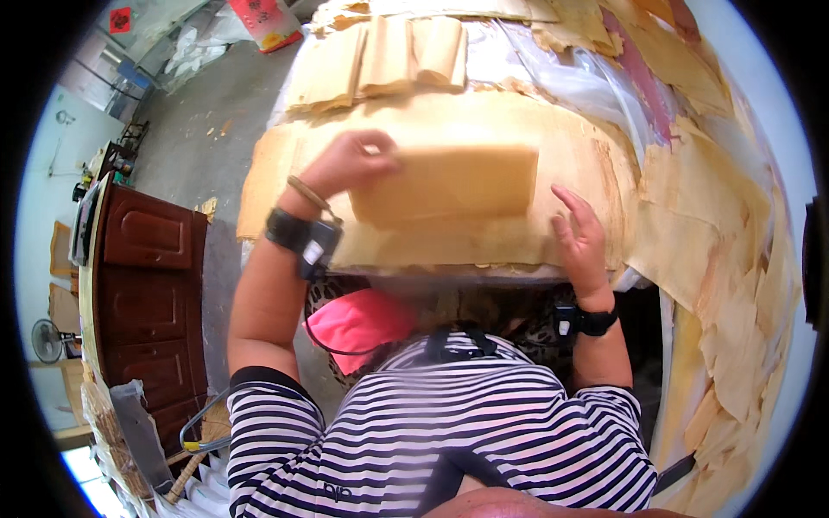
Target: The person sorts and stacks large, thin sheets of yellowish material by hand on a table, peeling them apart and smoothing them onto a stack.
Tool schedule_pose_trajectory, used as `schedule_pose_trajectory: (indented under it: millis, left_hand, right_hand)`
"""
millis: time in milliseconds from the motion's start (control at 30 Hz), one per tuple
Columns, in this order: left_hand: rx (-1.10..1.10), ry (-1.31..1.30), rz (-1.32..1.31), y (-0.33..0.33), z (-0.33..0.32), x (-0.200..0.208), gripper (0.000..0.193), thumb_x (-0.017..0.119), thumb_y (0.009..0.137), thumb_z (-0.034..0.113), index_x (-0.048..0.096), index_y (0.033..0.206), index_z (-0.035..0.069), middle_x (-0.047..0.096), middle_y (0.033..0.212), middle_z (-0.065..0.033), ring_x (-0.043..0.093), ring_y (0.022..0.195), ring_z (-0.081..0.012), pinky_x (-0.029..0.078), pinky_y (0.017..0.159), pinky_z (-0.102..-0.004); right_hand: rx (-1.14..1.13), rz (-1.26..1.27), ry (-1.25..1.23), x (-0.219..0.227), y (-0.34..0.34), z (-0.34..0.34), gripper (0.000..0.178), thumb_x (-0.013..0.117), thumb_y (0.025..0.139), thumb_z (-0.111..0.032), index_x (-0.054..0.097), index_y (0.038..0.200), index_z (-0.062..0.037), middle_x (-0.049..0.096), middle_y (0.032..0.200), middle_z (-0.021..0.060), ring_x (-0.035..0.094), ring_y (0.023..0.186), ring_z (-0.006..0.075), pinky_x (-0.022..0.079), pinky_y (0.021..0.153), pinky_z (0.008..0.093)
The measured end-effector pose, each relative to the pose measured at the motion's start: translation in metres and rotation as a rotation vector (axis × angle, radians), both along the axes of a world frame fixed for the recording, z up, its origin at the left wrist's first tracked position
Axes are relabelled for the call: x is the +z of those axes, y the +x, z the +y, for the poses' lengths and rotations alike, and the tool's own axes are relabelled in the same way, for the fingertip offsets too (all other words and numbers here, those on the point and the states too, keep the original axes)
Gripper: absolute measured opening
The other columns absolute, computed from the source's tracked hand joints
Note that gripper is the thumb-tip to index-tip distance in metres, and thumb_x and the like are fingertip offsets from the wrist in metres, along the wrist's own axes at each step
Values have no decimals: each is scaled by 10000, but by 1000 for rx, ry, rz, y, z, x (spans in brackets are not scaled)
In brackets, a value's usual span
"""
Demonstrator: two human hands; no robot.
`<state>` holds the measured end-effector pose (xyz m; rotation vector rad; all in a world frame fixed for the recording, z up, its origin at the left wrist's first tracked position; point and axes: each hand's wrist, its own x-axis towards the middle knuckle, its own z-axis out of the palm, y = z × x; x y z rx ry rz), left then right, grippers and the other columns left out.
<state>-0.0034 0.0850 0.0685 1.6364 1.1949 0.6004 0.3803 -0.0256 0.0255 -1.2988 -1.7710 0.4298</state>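
Veneer sheet (445,183), small, rectangular, tan, blurred; lying flat atop large veneer stack (414,246) on tabletop (518,274). Left hand (350,162) at sheet's left edge, fingers curled over the upper left corner, apparently gripping it; thumb side hidden, so grip not fully confirmed. Right hand (580,235) spread open, palm down, pressing flat on the large stack just right of and below the small sheet; holding nothing, apart from the small sheet by a narrow gap. Black wrist devices strapped on both forearms.

Containers: no box or tray identifiable. Red printed bag (266,21) standing on floor at upper left, contents not visible. Clear plastic film (553,73) spread behind the stack, with folded veneer pieces (389,56) resting near it. Loose torn veneer scraps (734,285) heaped along right side, overlapping one another. Dark wooden cabinet (147,285) at left, doors closed. Pink cloth (358,324) below tabletop edge, against striped shirt.
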Motion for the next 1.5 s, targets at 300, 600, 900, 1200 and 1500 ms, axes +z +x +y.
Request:
schedule_pose_trajectory:
  millis: [300, 600, 900, 1200, 1500]
  left_hand:
    - [397, 475, 616, -80, 173, 40, 620, 633, 925, 529, 662, 1205, -24, 709, 1162, -176, 687, 1031, -283, 522, 908, -386]
    - [-430, 981, 546, 180, -84, -39, 568, 795, 817, 335, 610, 1315, 136, 604, 1365, -105, 516, 1321, -291, 403, 1102, -434]
    - [-451, 923, 749, 187, -100, -39, 649, 735, 810, 234, 506, 1414, 182, 468, 1501, -81, 431, 1387, -284, 405, 1083, -447]
    - [-353, 946, 706, 175, -120, -45, 657, 699, 787, 141, 498, 1413, 148, 491, 1458, -131, 451, 1361, -331, 384, 1093, -481]
    - [-210, 1056, 556, 142, -137, -66, 344, 658, 868, 176, 639, 1209, 129, 605, 1338, -118, 567, 1257, -294, 480, 1014, -445]
  right_hand:
    - [-143, 732, -456, -20, 34, -88, 273, 530, 1039, -159, 662, 1180, 34, 715, 1098, 132, 686, 1013, 187, 545, 889, 303]
    - [-128, 1450, -640, -49, 54, -118, 428, 492, 1043, -229, 458, 1388, 23, 600, 1313, 218, 622, 1186, 300, 539, 960, 395]
    - [72, 1538, -873, -39, 50, -116, 500, 490, 1039, -305, 432, 1412, 22, 530, 1397, 255, 556, 1280, 349, 517, 1008, 426]
    - [-45, 1316, -661, -28, 37, -100, 455, 526, 1026, -380, 513, 1355, -65, 652, 1220, 163, 639, 1114, 254, 545, 895, 355]
    - [-240, 861, -985, -26, 45, -52, 561, 502, 1007, -527, 564, 1208, -7, 741, 947, 168, 729, 741, 182, 566, 575, 244]
